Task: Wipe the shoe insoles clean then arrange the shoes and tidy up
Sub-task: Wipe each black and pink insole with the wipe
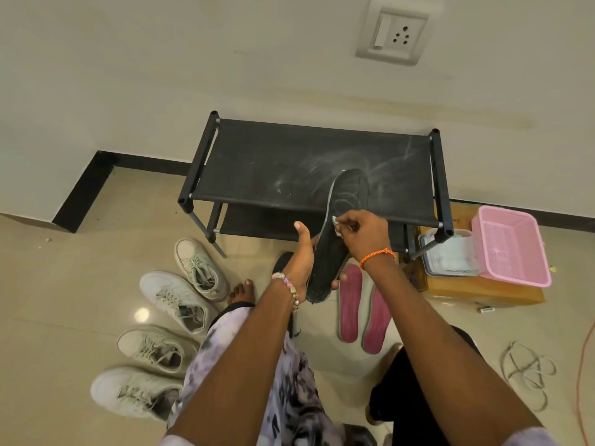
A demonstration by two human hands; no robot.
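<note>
My left hand (302, 252) holds a long black insole (341, 217) from below, its toe end raised over the black shoe rack (289, 162). My right hand (363, 235) presses a small white wipe (336, 224) against the middle of that insole. Two pink insoles (360, 310) lie side by side on the floor below my right forearm. Another dark insole (282, 262) shows partly behind my left wrist. Several pale sneakers (174, 320) stand in a line on the floor at the left.
A pink plastic basket (512, 246) and an open tub of wipes (450, 255) rest on a cardboard box (483, 291) right of the rack. Loose laces (528, 371) and an orange cord (582, 375) lie on the floor at right. My legs fill the bottom centre.
</note>
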